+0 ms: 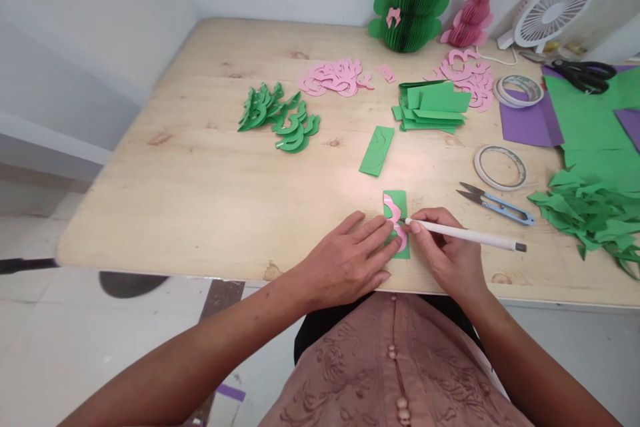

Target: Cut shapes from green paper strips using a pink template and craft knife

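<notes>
At the table's front edge lies a green paper strip [396, 196] with a pink curvy paper cutout [395, 208] on top of it. My left hand [350, 257] lies flat over the cutout's left side, fingers extended and pressing it down. A white pen [465, 233] is gripped in my right hand [450, 253], its tip at the cutout's right edge. Just beyond is another green strip [377, 151] with a curved line drawn on it. Blue-handled thread snips [496, 203] lie right of my right hand, below a tape roll [501, 167].
Green cutouts [280, 117] and pink cutouts [335, 77] lie farther back, beside stacked green strips [433, 107]. A green paper figure [411, 0], a pink paper rabbit [473, 17] and a white fan [555, 10] stand along the wall. Black scissors [585, 75] and green scraps [595, 210] are at right.
</notes>
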Demonstrator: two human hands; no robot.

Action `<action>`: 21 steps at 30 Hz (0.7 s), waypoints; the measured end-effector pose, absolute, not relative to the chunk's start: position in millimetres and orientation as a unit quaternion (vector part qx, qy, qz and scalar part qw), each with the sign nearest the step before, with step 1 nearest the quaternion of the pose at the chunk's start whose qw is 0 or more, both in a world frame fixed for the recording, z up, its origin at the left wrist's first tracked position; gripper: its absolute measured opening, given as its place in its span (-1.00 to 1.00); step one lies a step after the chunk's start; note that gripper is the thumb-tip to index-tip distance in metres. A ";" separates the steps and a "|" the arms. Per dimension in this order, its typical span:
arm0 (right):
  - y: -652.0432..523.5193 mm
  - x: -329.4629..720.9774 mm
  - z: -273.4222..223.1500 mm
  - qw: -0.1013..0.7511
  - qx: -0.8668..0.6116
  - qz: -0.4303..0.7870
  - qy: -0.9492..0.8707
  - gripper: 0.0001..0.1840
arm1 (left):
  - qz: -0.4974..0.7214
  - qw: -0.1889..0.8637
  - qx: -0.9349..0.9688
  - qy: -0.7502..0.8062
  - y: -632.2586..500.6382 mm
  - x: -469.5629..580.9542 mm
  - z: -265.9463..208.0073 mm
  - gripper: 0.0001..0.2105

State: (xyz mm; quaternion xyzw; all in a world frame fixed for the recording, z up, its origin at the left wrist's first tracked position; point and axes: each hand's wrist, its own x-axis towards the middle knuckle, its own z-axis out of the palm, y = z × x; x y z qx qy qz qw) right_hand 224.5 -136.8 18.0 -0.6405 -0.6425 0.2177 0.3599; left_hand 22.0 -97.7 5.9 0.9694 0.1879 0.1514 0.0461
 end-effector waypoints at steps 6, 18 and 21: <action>-134.4 223.0 18.4 0.365 -0.641 0.225 -0.636 -0.84 | 0.156 0.051 0.968 0.189 -97.4 21.8 5.9 -0.62; -132.6 222.2 19.0 0.357 -0.646 0.224 -0.637 -0.82 | 0.158 0.060 0.968 0.187 -96.6 22.0 6.7 -0.64; -132.2 222.2 19.2 0.358 -0.642 0.223 -0.640 -0.83 | 0.160 0.061 0.967 0.187 -96.6 21.7 6.7 -0.63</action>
